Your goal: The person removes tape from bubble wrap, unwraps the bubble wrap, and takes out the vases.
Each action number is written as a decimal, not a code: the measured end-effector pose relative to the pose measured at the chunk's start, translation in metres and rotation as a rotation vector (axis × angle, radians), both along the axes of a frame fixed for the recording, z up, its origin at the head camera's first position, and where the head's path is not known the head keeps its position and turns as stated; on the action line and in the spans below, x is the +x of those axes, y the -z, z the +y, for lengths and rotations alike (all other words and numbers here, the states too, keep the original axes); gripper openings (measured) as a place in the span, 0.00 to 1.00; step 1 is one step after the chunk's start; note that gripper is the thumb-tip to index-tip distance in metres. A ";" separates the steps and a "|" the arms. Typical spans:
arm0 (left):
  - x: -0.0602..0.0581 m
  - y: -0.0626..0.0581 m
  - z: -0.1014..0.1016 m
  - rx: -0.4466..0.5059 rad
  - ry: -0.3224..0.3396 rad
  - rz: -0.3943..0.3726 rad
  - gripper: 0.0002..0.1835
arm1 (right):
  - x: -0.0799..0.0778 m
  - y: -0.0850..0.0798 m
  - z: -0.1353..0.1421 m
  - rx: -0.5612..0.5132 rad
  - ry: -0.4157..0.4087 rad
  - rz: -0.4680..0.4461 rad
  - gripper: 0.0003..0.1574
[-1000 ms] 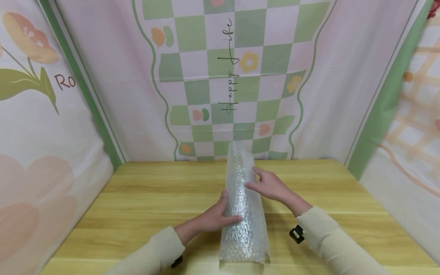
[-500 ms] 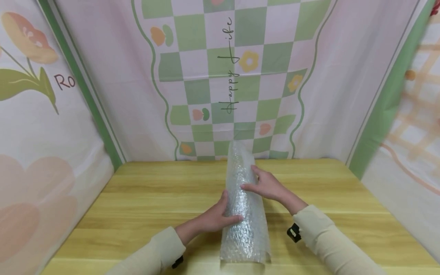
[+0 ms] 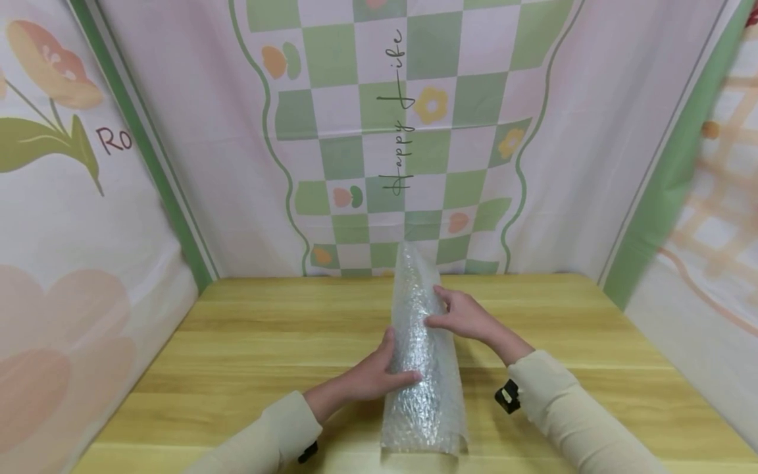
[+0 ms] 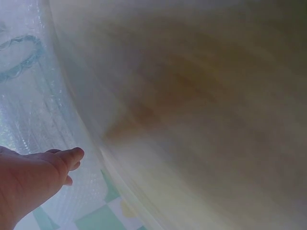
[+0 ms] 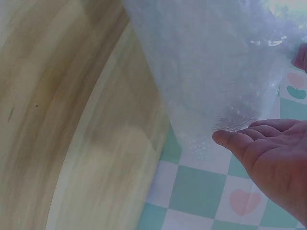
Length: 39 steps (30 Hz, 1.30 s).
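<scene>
A long bundle of clear bubble wrap (image 3: 414, 395) stands over the middle of the table in the head view, its narrower top reaching toward the back wall. My left hand (image 3: 373, 375) holds its left side low down, thumb laid across the front. Higher up, my right hand (image 3: 464, 319) grips the right edge between thumb and fingers. The left wrist view has the bubble wrap (image 4: 29, 115) behind the left hand (image 4: 33, 179), with a round rim-like outline in it. From the right wrist, the wrap (image 5: 206, 62) lies just beyond the right hand (image 5: 273, 153).
The wood-grain table (image 3: 254, 368) spreads out on both sides of the bundle. A cloth with green and white checks (image 3: 379, 131) hangs behind it, and printed curtains (image 3: 71, 296) flank the table. Both cuffs have a black wrist camera (image 3: 508, 396) beneath them.
Hardly anything moves. The right thumb slides slightly inward over the wrap, then back out; the left hand keeps its hold.
</scene>
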State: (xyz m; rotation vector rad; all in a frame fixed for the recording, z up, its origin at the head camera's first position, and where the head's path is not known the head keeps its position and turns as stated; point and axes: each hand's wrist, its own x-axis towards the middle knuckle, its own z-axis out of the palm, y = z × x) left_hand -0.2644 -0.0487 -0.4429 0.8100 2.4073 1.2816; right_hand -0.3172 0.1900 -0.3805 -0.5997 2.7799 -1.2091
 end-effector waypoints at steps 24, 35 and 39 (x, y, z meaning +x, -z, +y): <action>-0.001 -0.001 0.002 0.013 -0.010 -0.008 0.61 | -0.006 -0.001 0.002 0.002 0.007 0.016 0.49; 0.001 -0.003 0.000 0.010 -0.012 -0.025 0.60 | -0.008 0.000 0.007 0.004 0.009 0.022 0.45; 0.002 -0.003 -0.001 0.010 -0.007 -0.032 0.60 | -0.006 0.000 0.009 -0.025 -0.002 -0.007 0.45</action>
